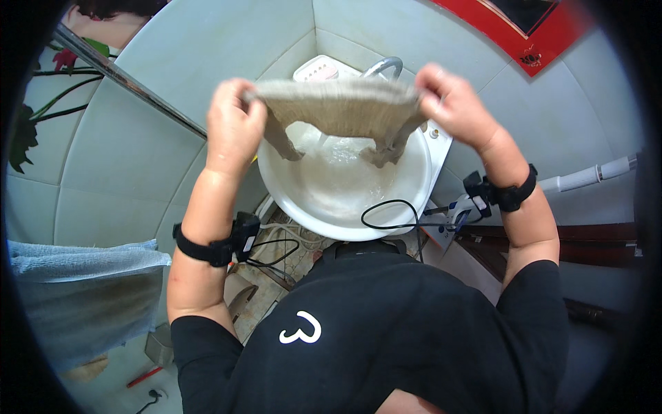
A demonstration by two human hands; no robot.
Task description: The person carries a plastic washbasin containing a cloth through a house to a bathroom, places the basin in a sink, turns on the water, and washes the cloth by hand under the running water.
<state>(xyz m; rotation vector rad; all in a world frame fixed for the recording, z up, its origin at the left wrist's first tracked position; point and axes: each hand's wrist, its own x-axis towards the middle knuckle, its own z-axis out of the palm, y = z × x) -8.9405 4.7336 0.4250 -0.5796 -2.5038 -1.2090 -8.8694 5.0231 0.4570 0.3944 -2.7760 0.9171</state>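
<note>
A wet grey-brown cloth [331,111] is stretched between my two hands above a white washbasin [269,178]. My left hand [235,124] pinches its left corner, and my right hand [455,106] grips the right corner, a little blurred. Both lower ends of the cloth droop over the bowl. Under it, cloudy water [341,181] with ripples and bubbles stands in the basin. A chrome faucet [385,66] curves up behind the cloth, which hides part of it.
A soap dish [316,70] sits at the basin's back corner. From my right wristband a black cable [390,227] loops across the basin's front rim. A metal rail [134,85] runs along the left wall, and blue towels [88,295] hang at the left. A white pipe [587,178] is at the right.
</note>
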